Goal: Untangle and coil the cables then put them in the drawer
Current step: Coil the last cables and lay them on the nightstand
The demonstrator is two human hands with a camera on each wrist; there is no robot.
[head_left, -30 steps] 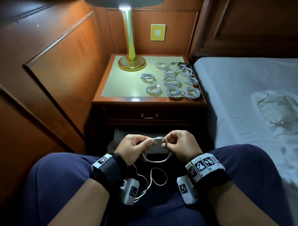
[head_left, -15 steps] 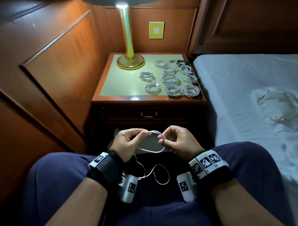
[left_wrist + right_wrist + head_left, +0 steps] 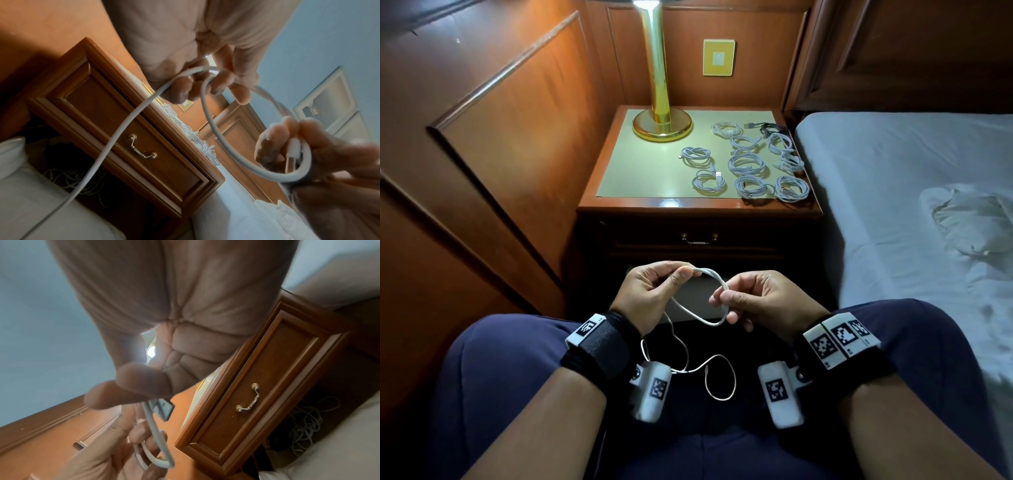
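Coiling is being done: a white cable is being pinched in a first loop over the lap by the left hand and right hand. Next, the trailing slack is probably being wound in; the drawer is shut.

No readable text, brand or number shows anywhere. The wrist bands and wrist cameras carry only black-and-white square marker patterns, not letters.
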